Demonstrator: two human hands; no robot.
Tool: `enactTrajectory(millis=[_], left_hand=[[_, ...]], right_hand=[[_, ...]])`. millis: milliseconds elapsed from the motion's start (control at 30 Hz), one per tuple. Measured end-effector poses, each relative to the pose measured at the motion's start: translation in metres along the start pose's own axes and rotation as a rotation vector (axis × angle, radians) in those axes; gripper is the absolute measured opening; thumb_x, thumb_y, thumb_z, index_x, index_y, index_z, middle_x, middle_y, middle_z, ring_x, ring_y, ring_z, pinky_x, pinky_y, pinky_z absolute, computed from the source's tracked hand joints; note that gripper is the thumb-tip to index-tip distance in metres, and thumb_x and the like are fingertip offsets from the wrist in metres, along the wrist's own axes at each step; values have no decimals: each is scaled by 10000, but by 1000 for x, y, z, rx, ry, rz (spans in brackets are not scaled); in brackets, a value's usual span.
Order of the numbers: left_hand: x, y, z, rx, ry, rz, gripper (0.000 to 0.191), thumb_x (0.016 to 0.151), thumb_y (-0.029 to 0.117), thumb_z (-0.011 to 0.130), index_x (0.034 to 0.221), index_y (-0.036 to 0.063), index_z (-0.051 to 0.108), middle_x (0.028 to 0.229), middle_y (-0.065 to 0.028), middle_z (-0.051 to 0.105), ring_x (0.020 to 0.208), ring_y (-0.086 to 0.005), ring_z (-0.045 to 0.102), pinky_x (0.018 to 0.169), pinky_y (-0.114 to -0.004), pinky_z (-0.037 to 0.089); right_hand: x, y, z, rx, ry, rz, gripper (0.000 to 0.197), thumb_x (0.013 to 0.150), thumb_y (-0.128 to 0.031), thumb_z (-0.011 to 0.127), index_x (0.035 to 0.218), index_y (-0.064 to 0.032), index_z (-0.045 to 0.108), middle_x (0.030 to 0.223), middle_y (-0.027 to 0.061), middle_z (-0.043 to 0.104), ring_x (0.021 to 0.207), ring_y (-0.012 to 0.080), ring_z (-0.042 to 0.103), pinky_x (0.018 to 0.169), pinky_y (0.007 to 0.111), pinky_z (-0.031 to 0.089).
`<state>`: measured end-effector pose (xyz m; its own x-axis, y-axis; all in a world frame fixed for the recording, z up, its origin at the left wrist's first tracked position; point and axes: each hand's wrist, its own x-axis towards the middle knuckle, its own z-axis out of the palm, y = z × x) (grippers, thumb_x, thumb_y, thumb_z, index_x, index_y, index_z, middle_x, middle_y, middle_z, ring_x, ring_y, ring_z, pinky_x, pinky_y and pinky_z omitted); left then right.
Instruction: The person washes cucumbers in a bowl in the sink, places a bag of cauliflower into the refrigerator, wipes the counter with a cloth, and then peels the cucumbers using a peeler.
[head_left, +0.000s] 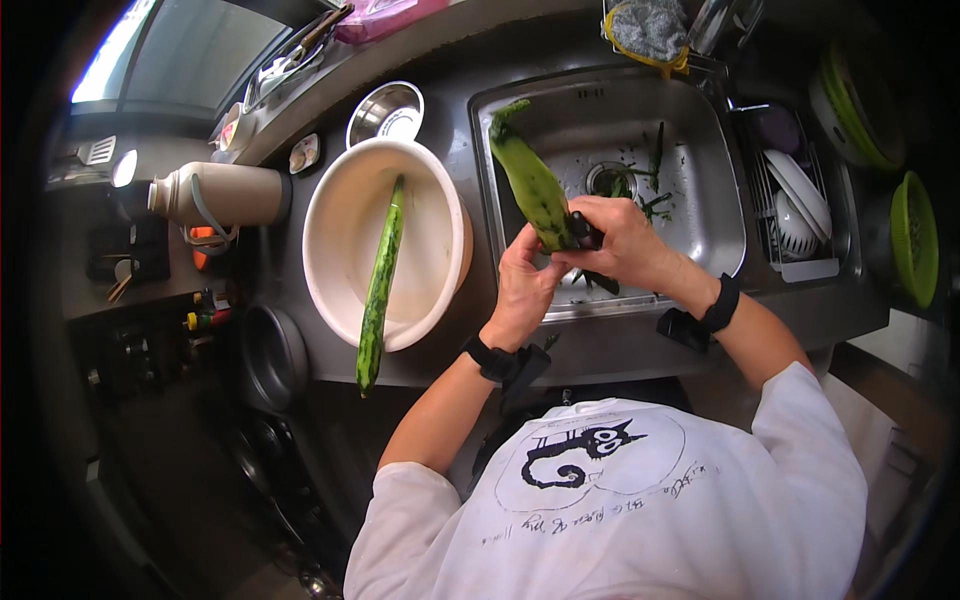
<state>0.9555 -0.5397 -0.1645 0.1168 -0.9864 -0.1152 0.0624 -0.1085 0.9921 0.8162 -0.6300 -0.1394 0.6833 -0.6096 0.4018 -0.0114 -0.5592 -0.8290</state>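
Note:
Over the left part of the steel sink (705, 172), my left hand (523, 286) holds the near end of a large green gourd (534, 180), whose surface is pale green with darker patches. My right hand (626, 240) is closed around a dark-handled tool (585, 230) against the same end; the tool's working part is hidden. Dark green peelings (658, 161) lie in the sink, some around the drain (611, 180). A long, mottled green gourd (381, 289) leans in a cream plastic basin (330, 240) left of the sink, its lower end sticking out over the rim.
Behind the basin stands a steel bowl (386, 112). A beige thermos jug (225, 193) and a small dish (304, 153) are to the left. A dish rack (806, 268) with white dishes and a green colander (915, 240) stand at the right. A grey cloth (646, 30) hangs behind the sink.

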Motion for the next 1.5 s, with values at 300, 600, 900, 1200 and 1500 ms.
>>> enactTrajectory(millis=[300, 600, 900, 1200, 1500], left_hand=[[-10, 57, -17, -688, -209, -570, 407, 938, 263, 364, 1264, 20, 352, 1010, -132, 544, 823, -224, 594, 717, -323, 514], [-21, 37, -10, -741, -143, -595, 259, 924, 266, 399, 1083, 66, 444, 913, -107, 513, 749, -189, 540, 656, -291, 490], [-17, 32, -7, -966, 58, -525, 263, 942, 282, 341, 1064, 78, 453, 927, -104, 494, 813, -212, 499, 738, -334, 453], [-20, 37, 2, -858, -5, -505, 367, 945, 210, 320, 1290, 85, 306, 935, -63, 533, 757, -168, 562, 694, -315, 500], [-40, 48, 3, -805, -177, -546, 424, 928, 233, 381, 1308, 75, 278, 984, -96, 506, 856, -198, 535, 763, -329, 479]], right_hand=[[-12, 16, -8, -681, 28, -366, 328, 672, -105, 587, 991, -32, 562, 746, 35, 547, 611, 146, 566, 501, 261, 465], [-18, 29, -18, -351, 185, -105, 200, 703, -86, 660, 885, -51, 584, 742, 43, 594, 613, 148, 557, 549, 238, 462], [-16, 52, -60, 887, 340, 696, 204, 813, -136, 614, 939, -7, 519, 793, 83, 611, 540, 44, 452, 443, 173, 371], [-7, 22, -9, 1026, -124, 762, 216, 866, -257, 547, 867, -41, 555, 644, -23, 495, 473, 23, 421, 393, 160, 322], [8, 160, -88, 930, 582, 942, 216, 838, -162, 590, 917, 38, 568, 707, 9, 495, 552, 65, 436, 446, 202, 345]])
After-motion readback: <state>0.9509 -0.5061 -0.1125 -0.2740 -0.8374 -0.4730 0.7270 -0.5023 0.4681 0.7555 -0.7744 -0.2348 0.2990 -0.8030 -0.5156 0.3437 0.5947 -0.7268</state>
